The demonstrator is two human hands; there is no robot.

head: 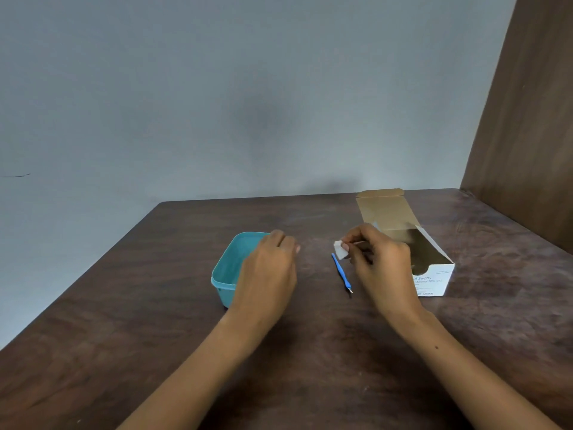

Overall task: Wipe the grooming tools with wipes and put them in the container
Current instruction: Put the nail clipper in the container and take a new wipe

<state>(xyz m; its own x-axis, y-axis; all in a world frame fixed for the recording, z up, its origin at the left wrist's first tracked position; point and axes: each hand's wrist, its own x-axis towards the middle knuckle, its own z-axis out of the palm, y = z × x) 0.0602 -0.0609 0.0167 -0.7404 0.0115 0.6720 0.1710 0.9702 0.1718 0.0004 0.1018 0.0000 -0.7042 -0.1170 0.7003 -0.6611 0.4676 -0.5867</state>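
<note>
We pinch a small white wipe in the fingers of our right hand, while our left hand hovers loosely curled, holding nothing, over the teal plastic container. The slim blue-handled grooming tool lies on the dark wooden tabletop, at about seven o'clock from the wipe. We judge the wiping not yet begun: next, the left hand should lift that tool to the wipe.

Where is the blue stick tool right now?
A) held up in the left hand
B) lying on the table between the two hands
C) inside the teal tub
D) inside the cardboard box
B: the blue-handled grooming tool lies flat on the wooden table, between the left hand and the right hand, outside the teal container and the swab box.
</note>
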